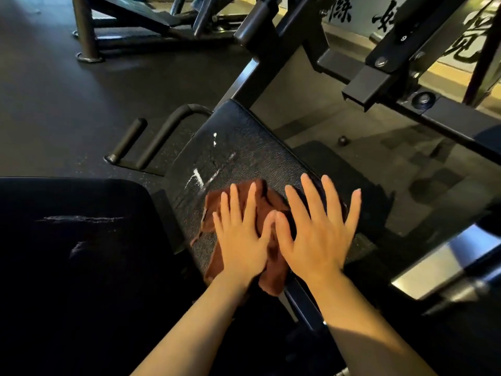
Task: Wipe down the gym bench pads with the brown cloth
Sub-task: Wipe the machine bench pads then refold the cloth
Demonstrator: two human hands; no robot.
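A brown cloth lies crumpled on the near end of a narrow black bench pad that runs up and away from me. The pad's cover is cracked, with white scuffs near its middle. My left hand presses flat on the cloth, fingers spread. Beside it, thumbs touching, my right hand lies flat too, partly on the cloth and partly on the pad's right edge. A second, wider black pad sits lower left, also scuffed.
Two black handle bars stick out left of the narrow pad. A black steel frame crosses the upper right, with a chrome part at right. Another machine's frame stands at the top left on dark rubber floor.
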